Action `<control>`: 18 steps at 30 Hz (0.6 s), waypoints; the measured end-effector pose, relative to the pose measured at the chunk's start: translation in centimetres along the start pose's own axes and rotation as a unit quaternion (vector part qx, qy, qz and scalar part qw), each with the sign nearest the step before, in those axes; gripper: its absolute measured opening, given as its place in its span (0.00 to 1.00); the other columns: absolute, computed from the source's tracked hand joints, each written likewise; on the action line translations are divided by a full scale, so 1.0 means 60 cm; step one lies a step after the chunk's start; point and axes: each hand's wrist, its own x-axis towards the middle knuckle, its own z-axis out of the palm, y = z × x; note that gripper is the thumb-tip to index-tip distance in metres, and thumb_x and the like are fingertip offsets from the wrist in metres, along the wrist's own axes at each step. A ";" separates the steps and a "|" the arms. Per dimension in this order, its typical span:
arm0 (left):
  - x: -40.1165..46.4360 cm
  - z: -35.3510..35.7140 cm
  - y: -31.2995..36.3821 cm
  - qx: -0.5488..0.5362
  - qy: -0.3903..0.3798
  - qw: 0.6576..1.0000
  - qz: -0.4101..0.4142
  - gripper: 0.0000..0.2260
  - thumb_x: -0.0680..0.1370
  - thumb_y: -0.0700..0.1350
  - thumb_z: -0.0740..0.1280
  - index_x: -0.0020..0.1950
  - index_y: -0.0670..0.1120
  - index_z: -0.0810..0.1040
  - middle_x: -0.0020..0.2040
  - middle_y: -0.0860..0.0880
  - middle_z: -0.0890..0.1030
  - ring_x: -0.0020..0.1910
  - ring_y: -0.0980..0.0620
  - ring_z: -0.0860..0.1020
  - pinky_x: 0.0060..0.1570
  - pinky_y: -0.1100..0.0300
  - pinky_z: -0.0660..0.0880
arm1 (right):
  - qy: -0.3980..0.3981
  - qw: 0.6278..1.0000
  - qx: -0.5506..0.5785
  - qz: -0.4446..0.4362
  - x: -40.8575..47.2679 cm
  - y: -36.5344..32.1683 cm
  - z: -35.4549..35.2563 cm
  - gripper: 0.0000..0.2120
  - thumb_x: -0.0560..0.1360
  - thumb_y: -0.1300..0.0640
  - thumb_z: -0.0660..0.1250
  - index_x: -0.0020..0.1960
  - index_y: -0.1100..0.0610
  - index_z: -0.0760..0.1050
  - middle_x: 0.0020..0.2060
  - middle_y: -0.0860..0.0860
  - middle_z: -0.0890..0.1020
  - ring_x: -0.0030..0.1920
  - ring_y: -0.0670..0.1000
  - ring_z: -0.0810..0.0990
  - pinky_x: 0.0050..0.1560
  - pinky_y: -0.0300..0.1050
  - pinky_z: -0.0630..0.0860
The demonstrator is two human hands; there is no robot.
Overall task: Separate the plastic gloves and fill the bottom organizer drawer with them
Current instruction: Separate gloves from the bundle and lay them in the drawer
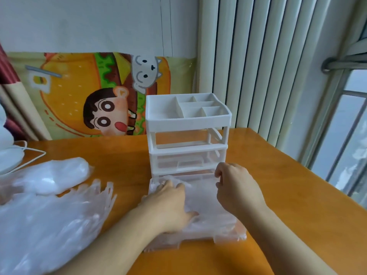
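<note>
A white organizer (pixel 188 133) stands on the wooden table, its clear bottom drawer (pixel 228 233) pulled out toward me. Clear plastic gloves (pixel 202 197) lie inside the drawer. My left hand (pixel 170 205) lies flat, pressing on them at the drawer's left side. At the drawer's back right, my right hand (pixel 236 187) has its fingers curled on the gloves. A loose spread of gloves (pixel 51 221) lies to the left, with a clear bag of gloves (pixel 53 175) behind it.
The orange wooden table (pixel 278 195) runs right to a window. A cartoon poster (pixel 99 92) leans on the wall behind. A white object with a cord (pixel 12 155) sits at the far left edge. The organizer's middle drawer (pixel 186 161) is closed.
</note>
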 end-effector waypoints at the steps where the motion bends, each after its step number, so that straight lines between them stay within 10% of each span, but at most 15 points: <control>1: 0.003 0.003 0.000 0.005 -0.002 1.000 -0.002 0.37 0.77 0.68 0.67 0.81 0.55 0.59 0.80 0.54 0.61 0.70 0.42 0.72 0.65 0.47 0.75 | 0.005 1.000 -0.009 0.006 -0.001 -0.003 -0.001 0.14 0.77 0.67 0.69 0.58 0.52 0.74 0.49 0.47 0.77 0.41 0.49 0.77 0.31 0.40 0.74; 7: 0.026 0.015 0.001 0.031 -0.016 0.999 0.015 0.34 0.80 0.39 0.64 0.82 0.55 0.54 0.80 0.49 0.57 0.70 0.41 0.71 0.53 0.54 0.75 | -0.008 0.990 0.095 -0.100 -0.022 -0.036 -0.022 0.11 0.75 0.65 0.65 0.53 0.52 0.77 0.48 0.46 0.78 0.44 0.47 0.79 0.43 0.46 0.83; 11: 0.035 0.019 -0.007 -0.013 -0.027 0.999 0.019 0.36 0.78 0.42 0.70 0.81 0.56 0.55 0.78 0.49 0.60 0.70 0.43 0.71 0.61 0.50 0.78 | -0.264 0.959 0.060 -0.084 -0.037 -0.044 -0.019 0.28 0.77 0.48 0.70 0.75 0.48 0.69 0.69 0.47 0.72 0.64 0.52 0.75 0.61 0.46 0.77; 18: 0.034 -0.008 -0.003 -0.084 -0.045 0.994 -0.047 0.41 0.74 0.53 0.77 0.77 0.40 0.59 0.65 0.44 0.79 0.58 0.46 0.80 0.51 0.57 0.76 | -0.375 0.923 -0.032 -0.083 -0.021 -0.055 -0.035 0.49 0.77 0.40 0.71 0.84 0.36 0.40 0.82 0.48 0.56 0.71 0.60 0.74 0.59 0.49 0.77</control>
